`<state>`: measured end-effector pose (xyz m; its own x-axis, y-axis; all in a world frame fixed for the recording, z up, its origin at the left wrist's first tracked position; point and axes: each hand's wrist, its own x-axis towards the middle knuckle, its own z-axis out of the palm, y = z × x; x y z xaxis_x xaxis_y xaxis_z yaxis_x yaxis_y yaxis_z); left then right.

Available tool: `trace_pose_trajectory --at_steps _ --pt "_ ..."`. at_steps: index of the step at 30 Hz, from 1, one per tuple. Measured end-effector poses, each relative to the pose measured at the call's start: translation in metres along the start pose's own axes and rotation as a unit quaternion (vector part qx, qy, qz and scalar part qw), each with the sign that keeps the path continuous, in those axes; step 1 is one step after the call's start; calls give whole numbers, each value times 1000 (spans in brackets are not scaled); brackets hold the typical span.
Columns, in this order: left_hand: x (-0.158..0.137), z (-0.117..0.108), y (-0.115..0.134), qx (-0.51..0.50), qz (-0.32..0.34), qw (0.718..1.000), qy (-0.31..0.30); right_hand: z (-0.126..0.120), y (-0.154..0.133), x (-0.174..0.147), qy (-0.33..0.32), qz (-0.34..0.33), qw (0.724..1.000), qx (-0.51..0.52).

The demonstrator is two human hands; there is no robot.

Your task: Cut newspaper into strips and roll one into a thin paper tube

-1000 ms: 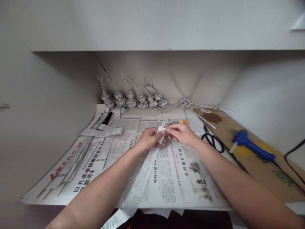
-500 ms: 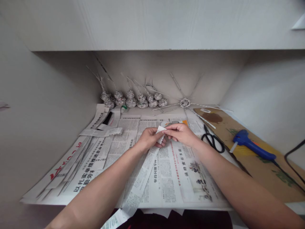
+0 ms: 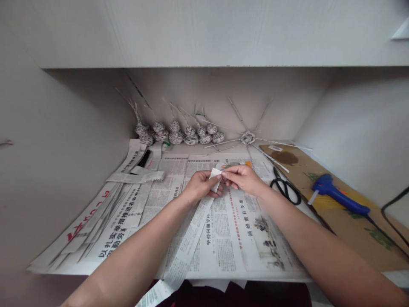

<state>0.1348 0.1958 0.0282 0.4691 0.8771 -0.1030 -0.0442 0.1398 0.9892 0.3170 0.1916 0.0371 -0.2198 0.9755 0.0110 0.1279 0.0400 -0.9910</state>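
A long newspaper strip (image 3: 188,238) runs from my hands down across the table and over its front edge. My left hand (image 3: 202,186) is closed on the strip's upper end, its thumb lying over the pale, blank margin. At that end's corner, my right hand (image 3: 240,178) pinches the paper between thumb and fingertips. The two hands nearly meet over the newspaper sheets (image 3: 220,238) spread on the table. Whatever lies beneath the fingers is hidden.
Several woven paper gourds (image 3: 175,134) line the back wall, beside a spoked woven piece (image 3: 248,137). Black scissors (image 3: 286,191) lie to the right. A blue glue gun (image 3: 340,196) rests on cardboard (image 3: 287,160). Cut paper strips (image 3: 128,187) are piled on the left.
My right fingertips have shifted very slightly at the strip's corner. My left hand and everything around stay where they were.
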Motion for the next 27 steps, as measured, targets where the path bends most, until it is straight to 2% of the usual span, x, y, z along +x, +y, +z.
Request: trace_pose_trajectory --at_steps 13,27 --pt "1 1 -3 -7 -2 1000 -8 2 -1 0 28 -4 999 -15" --pt "1 0 -3 -19 -1 1000 -4 7 -1 0 108 -3 994 -20"
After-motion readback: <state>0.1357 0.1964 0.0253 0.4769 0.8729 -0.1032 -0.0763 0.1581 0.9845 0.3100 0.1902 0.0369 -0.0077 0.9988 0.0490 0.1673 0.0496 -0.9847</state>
